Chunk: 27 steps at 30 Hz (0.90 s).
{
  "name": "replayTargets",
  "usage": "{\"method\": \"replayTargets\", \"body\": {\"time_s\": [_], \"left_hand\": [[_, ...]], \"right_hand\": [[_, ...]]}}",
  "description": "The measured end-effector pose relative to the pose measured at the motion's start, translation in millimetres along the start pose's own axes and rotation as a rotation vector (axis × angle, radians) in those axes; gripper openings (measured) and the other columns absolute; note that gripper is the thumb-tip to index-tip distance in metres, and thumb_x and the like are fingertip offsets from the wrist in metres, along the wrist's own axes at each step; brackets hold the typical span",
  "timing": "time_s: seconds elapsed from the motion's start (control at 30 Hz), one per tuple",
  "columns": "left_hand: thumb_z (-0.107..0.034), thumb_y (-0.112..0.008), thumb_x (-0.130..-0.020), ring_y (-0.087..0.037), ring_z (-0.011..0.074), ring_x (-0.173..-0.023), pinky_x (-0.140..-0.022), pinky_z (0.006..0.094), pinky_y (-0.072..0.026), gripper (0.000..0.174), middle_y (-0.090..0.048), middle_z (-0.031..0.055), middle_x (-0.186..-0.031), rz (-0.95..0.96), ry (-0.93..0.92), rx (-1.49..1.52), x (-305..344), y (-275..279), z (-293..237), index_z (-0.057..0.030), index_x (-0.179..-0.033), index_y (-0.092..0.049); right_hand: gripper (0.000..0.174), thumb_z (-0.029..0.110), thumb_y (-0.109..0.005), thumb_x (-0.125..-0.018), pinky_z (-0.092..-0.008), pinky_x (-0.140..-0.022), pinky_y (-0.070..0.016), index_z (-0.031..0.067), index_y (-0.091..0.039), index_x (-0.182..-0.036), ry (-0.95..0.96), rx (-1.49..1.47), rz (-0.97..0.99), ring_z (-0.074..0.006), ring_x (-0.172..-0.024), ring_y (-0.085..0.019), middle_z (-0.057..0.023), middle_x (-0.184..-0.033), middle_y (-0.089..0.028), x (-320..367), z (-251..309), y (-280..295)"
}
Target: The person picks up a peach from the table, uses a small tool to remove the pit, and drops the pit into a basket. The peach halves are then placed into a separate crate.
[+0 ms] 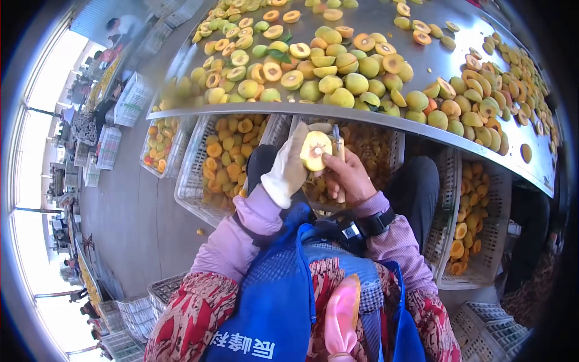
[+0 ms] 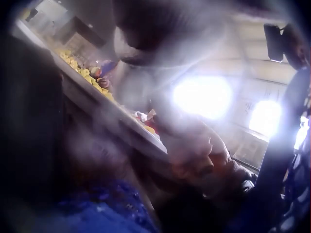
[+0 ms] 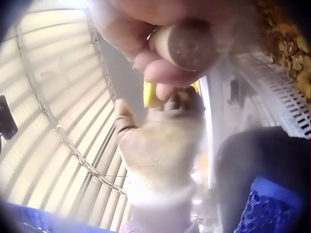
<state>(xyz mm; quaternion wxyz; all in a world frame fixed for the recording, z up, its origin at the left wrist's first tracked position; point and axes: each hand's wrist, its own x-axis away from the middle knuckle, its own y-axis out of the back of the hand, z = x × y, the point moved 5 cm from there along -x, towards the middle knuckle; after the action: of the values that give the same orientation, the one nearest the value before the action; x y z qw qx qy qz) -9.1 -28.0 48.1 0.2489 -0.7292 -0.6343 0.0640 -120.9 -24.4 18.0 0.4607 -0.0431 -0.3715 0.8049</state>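
A cut yellow fruit half [image 1: 316, 151], its pit area facing up, is held in the gloved left hand [image 1: 288, 164]. The bare right hand [image 1: 353, 176] grips a tool's wooden handle [image 1: 340, 151], with its thumb at the fruit's edge; a metal part of the tool stands above the handle. In the right wrist view, the right hand [image 3: 165, 39] curls round the handle's round end [image 3: 192, 46], and a yellow piece of fruit [image 3: 151, 94] shows between it and the gloved left hand [image 3: 158, 141]. The left wrist view is blurred and dark.
A metal table [image 1: 241, 110] bearing many halved and whole fruits spans the front. Below its edge stand crates [image 1: 188, 202] of fruit halves, with another crate [image 1: 482, 271] at the right. The person's knees flank the hands. Stacked crates [image 1: 129, 99] and distant people are at the left.
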Motion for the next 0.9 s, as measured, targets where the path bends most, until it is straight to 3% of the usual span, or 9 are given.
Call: {"method": "replayTargets", "body": {"time_s": [0.07, 0.13, 0.17, 0.3, 0.53, 0.6, 0.7, 0.83, 0.9], "left_hand": [[-0.040, -0.029, -0.097, -0.059, 0.0156, -0.080, -0.072, 0.0277, -0.0481, 0.047, -0.061, 0.0083, -0.092, -0.263, -0.112, -0.282, -5.4, 8.8, 6.9, -0.0010, -0.108, -0.053], [-0.037, -0.030, -0.097, -0.059, 0.0167, -0.082, -0.074, 0.0286, -0.0483, 0.045, -0.061, 0.0094, -0.091, -0.370, -0.121, -0.085, -12.8, 19.1, 22.7, -0.0010, -0.105, -0.055], [-0.037, -0.030, -0.097, -0.059, 0.0167, -0.082, -0.074, 0.0286, -0.0483, 0.045, -0.061, 0.0094, -0.091, -0.368, -0.117, -0.086, -16.8, 21.9, 27.9, -0.0010, -0.105, -0.055], [-0.034, -0.033, -0.096, -0.059, 0.0195, -0.085, -0.077, 0.0312, -0.0487, 0.041, -0.061, 0.0123, -0.093, -0.357, -0.199, -0.014, -25.1, 25.4, 43.4, 0.0002, -0.108, -0.052], [-0.034, -0.042, -0.093, -0.059, 0.0219, -0.077, -0.072, 0.0329, -0.0513, 0.037, -0.060, 0.0135, -0.091, -0.395, -0.266, 0.094, -26.4, 14.6, 38.7, 0.0001, -0.103, -0.051], [-0.033, -0.045, -0.092, -0.060, 0.0216, -0.075, -0.069, 0.0328, -0.0518, 0.035, -0.060, 0.0133, -0.089, -0.429, -0.259, 0.079, -26.3, 14.9, 38.4, -0.0001, -0.101, -0.052], [-0.032, -0.048, -0.091, -0.060, 0.0211, -0.073, -0.066, 0.0327, -0.0523, 0.032, -0.060, 0.0131, -0.087, -0.478, -0.214, 0.097, -32.2, 28.9, 49.3, -0.0005, -0.098, -0.054], [-0.031, -0.050, -0.090, -0.061, 0.0214, -0.076, -0.065, 0.0329, -0.0527, 0.030, -0.060, 0.0124, -0.087, -0.489, -0.260, 0.031, -30.1, 33.3, 47.7, -0.0015, -0.098, -0.055], [-0.031, -0.050, -0.090, -0.061, 0.0215, -0.077, -0.067, 0.0331, -0.0529, 0.031, -0.060, 0.0118, -0.087, -0.448, -0.285, 0.064, -31.3, 27.6, 39.6, -0.0017, -0.099, -0.055]], "right_hand": [[0.022, 0.020, -0.054, -0.088, -0.0247, -0.037, -0.0412, 0.0023, -0.047, -0.100, -0.043, 0.143, -0.057, -0.0114, -0.043, -0.050, -0.0102, -0.075, -0.061, 2.0, -4.2, 7.8], [0.029, 0.021, -0.057, -0.086, -0.0346, -0.051, -0.0472, -0.0005, -0.044, -0.101, 0.319, 0.744, -0.316, -0.0203, -0.060, -0.059, -0.0146, -0.077, -0.061, 5.8, 6.7, 15.4], [0.033, 0.020, -0.058, -0.084, -0.0423, -0.066, -0.0461, -0.0031, -0.042, -0.102, 0.269, 0.695, -0.298, -0.0339, -0.079, -0.061, -0.0215, -0.082, -0.060, 8.1, 4.4, 14.5], [0.033, 0.017, -0.056, -0.084, -0.0447, -0.070, -0.0451, -0.0051, -0.041, -0.104, 0.304, 1.032, -0.218, -0.0463, -0.086, -0.054, -0.0291, -0.088, -0.057, 10.8, 3.2, 5.6], [0.038, 0.015, -0.056, -0.083, -0.0397, -0.063, -0.0473, -0.0045, -0.040, -0.112, 0.472, 1.042, -0.255, -0.0374, -0.072, -0.059, -0.0239, -0.082, -0.057, -2.7, -10.3, 11.7], [0.036, 0.011, -0.052, -0.083, -0.0331, -0.045, -0.0454, -0.0026, -0.040, -0.113, 0.161, 0.927, -0.139, -0.0238, -0.050, -0.056, -0.0161, -0.074, -0.056, -8.3, -14.7, 12.9], [0.034, 0.009, -0.049, -0.082, -0.0266, -0.033, -0.0372, -0.0015, -0.040, -0.113, 0.064, 0.828, -0.125, -0.0132, -0.037, -0.047, -0.0099, -0.069, -0.053, -7.7, -14.1, 12.3], [0.033, 0.009, -0.049, -0.082, -0.0251, -0.030, -0.0350, 0.0000, -0.041, -0.113, -0.173, 0.722, -0.095, -0.0116, -0.036, -0.045, -0.0086, -0.067, -0.053, -8.3, -15.4, 9.0], [0.033, 0.008, -0.051, -0.080, -0.0333, -0.041, -0.0438, 0.0001, -0.041, -0.110, 0.010, 0.612, -0.075, -0.0242, -0.045, -0.055, -0.0148, -0.069, -0.055, -16.4, -18.2, 7.0]]}}
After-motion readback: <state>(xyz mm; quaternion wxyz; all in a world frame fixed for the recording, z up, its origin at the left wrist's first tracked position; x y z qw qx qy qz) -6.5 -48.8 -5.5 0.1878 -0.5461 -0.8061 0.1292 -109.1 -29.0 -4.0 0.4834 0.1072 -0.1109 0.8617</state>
